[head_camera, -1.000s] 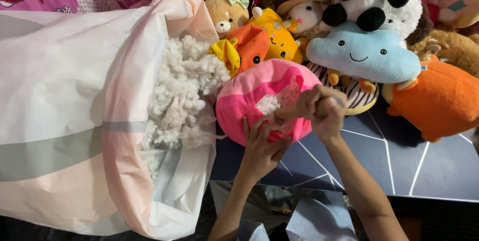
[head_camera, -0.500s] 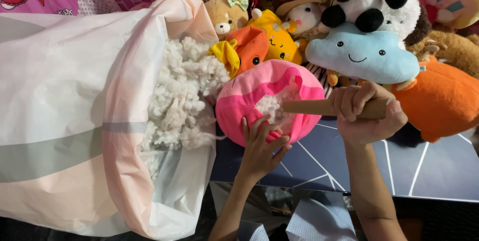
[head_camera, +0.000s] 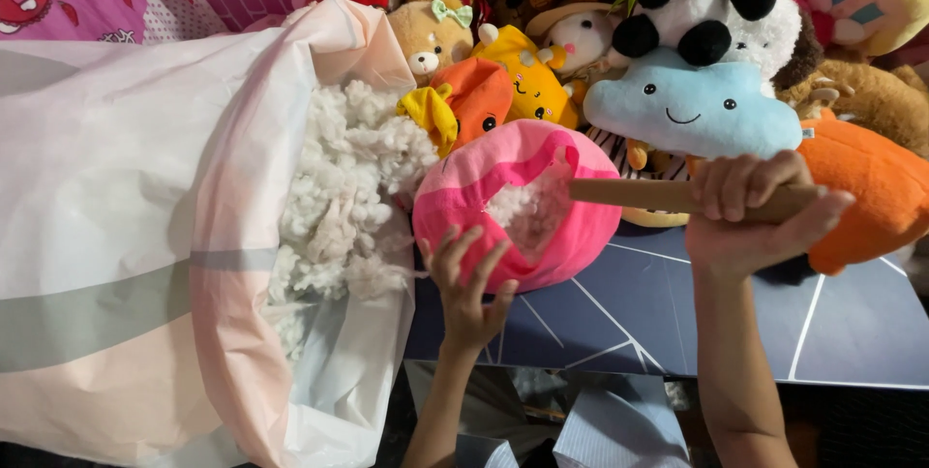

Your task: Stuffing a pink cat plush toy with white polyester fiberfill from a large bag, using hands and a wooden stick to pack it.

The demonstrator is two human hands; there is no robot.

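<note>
Wooden stick clenched in right hand grip, tip at pink plush opening; left hand splayed, bracing plush.

Open dark-blue mat with white lines lies bare to the right of and below the pink plush shell; widest free passage there, between the right hand and the near mat edge. Left side blocked: big pale plastic bag spilling white stuffing right up against the shell. Behind, a solid wall of soft toys, blue cloud plush and orange plush just beside the right hand. Wooden stick spans the gap from that hand into the shell's opening. Left hand covers the shell's near side.
</note>
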